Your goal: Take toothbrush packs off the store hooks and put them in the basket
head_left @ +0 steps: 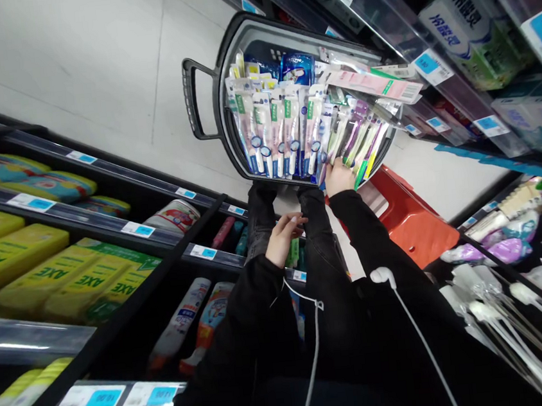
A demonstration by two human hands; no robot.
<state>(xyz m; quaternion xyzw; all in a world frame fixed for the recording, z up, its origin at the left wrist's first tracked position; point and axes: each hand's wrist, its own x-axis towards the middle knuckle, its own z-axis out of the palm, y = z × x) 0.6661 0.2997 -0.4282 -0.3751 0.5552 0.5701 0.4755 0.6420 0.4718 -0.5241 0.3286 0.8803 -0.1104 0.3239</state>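
A grey shopping basket (227, 114) with a black rim stands on the floor in front of my knees, filled with packaged toothbrushes (277, 128) in upright rows. My right hand (339, 178) reaches over the basket's near rim, its fingers curled on a toothbrush pack among the purple and green ones; the fingertips are partly hidden. My left hand (284, 237) hovers over my legs, away from the basket, with fingers loosely stretched and nothing in them. A pink-and-white long box (375, 84) lies across the packs on the right. Blue packages (298, 68) sit behind the rows.
A red plastic stool (412, 227) stands right of my right arm. Shelves with yellow AXE packages (70, 276) run along the left; toothpaste boxes (475, 26) fill the upper right shelf. Brushes (493, 315) hang at lower right. A white earphone cord (318, 346) dangles before me.
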